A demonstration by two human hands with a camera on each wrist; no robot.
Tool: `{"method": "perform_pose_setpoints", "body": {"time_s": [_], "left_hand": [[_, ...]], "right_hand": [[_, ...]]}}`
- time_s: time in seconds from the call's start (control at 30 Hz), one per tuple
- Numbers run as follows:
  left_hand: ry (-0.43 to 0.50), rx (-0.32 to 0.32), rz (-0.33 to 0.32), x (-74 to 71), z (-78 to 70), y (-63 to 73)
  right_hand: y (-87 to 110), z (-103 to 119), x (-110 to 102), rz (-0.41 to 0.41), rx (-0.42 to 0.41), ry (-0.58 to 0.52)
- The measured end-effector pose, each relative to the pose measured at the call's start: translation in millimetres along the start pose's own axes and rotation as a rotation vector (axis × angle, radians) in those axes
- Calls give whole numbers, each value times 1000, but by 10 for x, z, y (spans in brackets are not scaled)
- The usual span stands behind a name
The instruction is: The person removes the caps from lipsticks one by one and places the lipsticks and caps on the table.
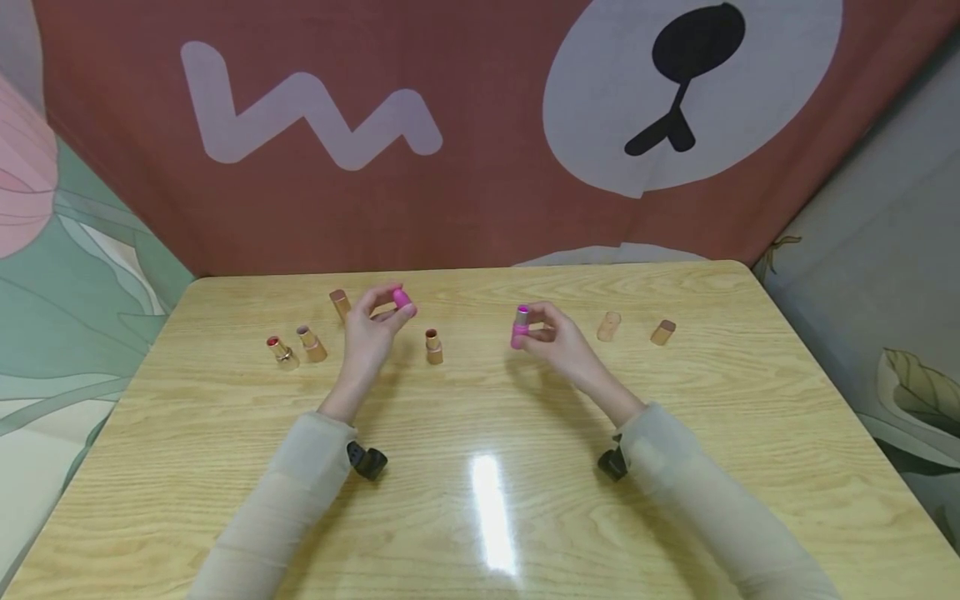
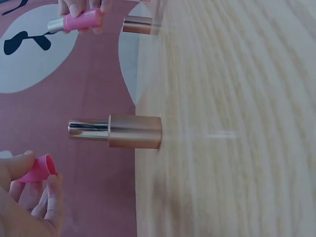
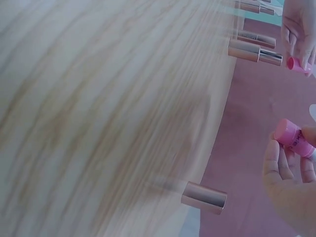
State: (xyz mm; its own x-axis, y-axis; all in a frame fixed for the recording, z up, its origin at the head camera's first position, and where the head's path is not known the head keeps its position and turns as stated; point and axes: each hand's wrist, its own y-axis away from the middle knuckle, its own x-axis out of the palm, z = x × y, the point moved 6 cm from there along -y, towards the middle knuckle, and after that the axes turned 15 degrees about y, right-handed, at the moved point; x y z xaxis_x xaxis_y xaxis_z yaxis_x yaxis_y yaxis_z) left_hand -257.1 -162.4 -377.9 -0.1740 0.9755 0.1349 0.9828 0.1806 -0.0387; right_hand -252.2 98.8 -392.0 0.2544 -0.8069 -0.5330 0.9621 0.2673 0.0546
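Between its thumb and fingers, my left hand (image 1: 372, 329) pinches a bright pink lipstick cap (image 1: 402, 298), whose hollow end shows in the left wrist view. My right hand (image 1: 557, 340) grips an uncapped pink lipstick (image 1: 519, 330) by its pink base, upright in the head view with a silver collar on top. Cap and lipstick are well apart, both held above the table. An uncapped gold lipstick (image 1: 433, 348) stands on the wood between the hands, nearer the left one. Just behind the left hand is a copper-coloured tube (image 1: 340, 303), partly hidden.
Two uncapped lipsticks, one red-tipped (image 1: 282, 353) and one gold (image 1: 311, 343), stand left of the left hand. Right of the right hand are two copper-coloured caps, a paler cap (image 1: 609, 326) and a darker cap (image 1: 663, 332). A printed curtain (image 1: 480, 217) hangs along the table's (image 1: 465, 417) far edge.
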Motion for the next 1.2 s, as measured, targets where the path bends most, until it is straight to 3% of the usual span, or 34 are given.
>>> {"method": "perform_pose_setpoints", "body": {"time_s": [0.4, 0.7, 1.2], "left_hand": [[-109, -94, 90, -22, 160, -23], [-206, -99, 122, -29, 217, -43], [-224, -147, 166, -5, 348, -80]], "right_hand": [[2, -106, -69, -26, 11, 22], [-4, -146, -95, -57, -29, 59], [-8, -200, -138, -36, -38, 63]]}}
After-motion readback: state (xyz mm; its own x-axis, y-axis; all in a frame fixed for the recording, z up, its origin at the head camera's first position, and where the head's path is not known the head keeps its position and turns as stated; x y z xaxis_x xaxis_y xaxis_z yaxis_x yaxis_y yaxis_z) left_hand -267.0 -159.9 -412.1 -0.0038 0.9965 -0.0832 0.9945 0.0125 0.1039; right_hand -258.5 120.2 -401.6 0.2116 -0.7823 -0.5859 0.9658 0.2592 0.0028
